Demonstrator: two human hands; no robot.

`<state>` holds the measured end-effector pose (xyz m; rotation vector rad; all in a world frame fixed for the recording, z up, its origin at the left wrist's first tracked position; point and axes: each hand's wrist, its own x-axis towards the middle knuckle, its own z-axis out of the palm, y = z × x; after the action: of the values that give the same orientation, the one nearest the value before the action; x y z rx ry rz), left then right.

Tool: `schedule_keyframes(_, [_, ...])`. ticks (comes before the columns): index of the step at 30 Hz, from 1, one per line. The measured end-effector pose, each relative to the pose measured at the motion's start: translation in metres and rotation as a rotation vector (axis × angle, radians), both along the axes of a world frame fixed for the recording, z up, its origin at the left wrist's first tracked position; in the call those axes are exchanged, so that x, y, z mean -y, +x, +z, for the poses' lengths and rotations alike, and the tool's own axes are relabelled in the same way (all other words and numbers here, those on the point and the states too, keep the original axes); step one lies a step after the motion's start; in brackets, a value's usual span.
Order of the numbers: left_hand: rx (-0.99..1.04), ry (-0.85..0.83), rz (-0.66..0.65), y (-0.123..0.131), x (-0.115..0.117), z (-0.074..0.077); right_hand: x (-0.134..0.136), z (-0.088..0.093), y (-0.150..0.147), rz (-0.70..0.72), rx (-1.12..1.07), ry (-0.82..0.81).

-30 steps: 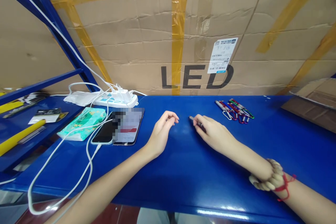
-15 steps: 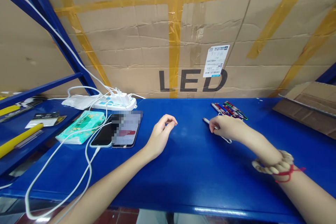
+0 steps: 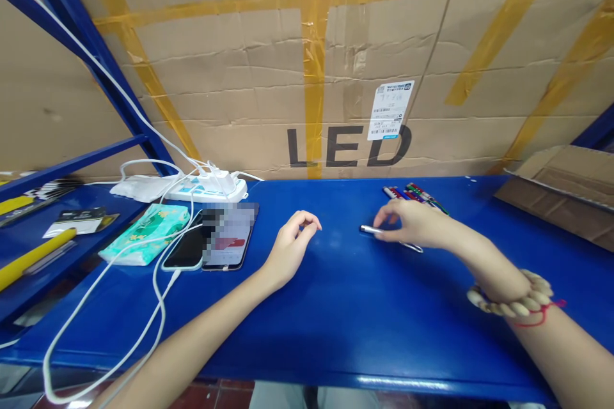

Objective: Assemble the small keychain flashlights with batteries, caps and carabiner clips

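My right hand (image 3: 415, 223) is at a slim silver pen-shaped stick (image 3: 371, 230) low over the blue tabletop, thumb and fingertips around its barrel. A thin pale loop (image 3: 411, 247) shows at the stick's other end, under the hand; the middle is hidden by the fingers. Just behind this hand lies a small bunch of similar sticks (image 3: 415, 193) in red, blue and green, partly covered by it. My left hand (image 3: 292, 246) rests over the middle of the table, fingers curled and thumb against the fingertips, with nothing visible in them.
Two phones (image 3: 185, 251) (image 3: 235, 239) lie left of my left hand, beside a green tissue pack (image 3: 144, 233). White cables (image 3: 103, 268) loop from a power strip (image 3: 208, 186). A large taped carton (image 3: 249, 89) stands behind the table (image 3: 311, 332); an open cardboard box (image 3: 561, 198) sits right.
The silver stick has turned and its tip has shifted left and nearer me. My right hand's fingers have spread a little around it. My left hand keeps its pose.
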<state>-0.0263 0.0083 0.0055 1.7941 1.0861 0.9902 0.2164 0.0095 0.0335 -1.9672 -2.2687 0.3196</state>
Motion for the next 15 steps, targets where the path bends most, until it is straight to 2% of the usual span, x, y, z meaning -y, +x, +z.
schedule_keyframes(2, [0.001,0.003,-0.005,0.0,0.0,-0.001,-0.008,-0.005,0.006,-0.08,-0.064,0.122])
schedule_keyframes(4, [0.003,0.004,-0.011,0.0,0.0,-0.002,-0.015,-0.012,0.011,-0.237,-0.006,0.234])
schedule_keyframes(7, [0.012,0.004,-0.023,0.0,0.0,-0.002,-0.024,-0.022,0.019,-0.345,0.101,0.273])
schedule_keyframes(10, [0.022,0.012,-0.023,0.0,0.0,-0.001,-0.03,-0.032,0.026,-0.33,0.183,0.306])
schedule_keyframes(15, [0.043,0.027,-0.033,-0.001,0.001,0.0,-0.038,-0.044,0.036,-0.227,0.337,0.323])
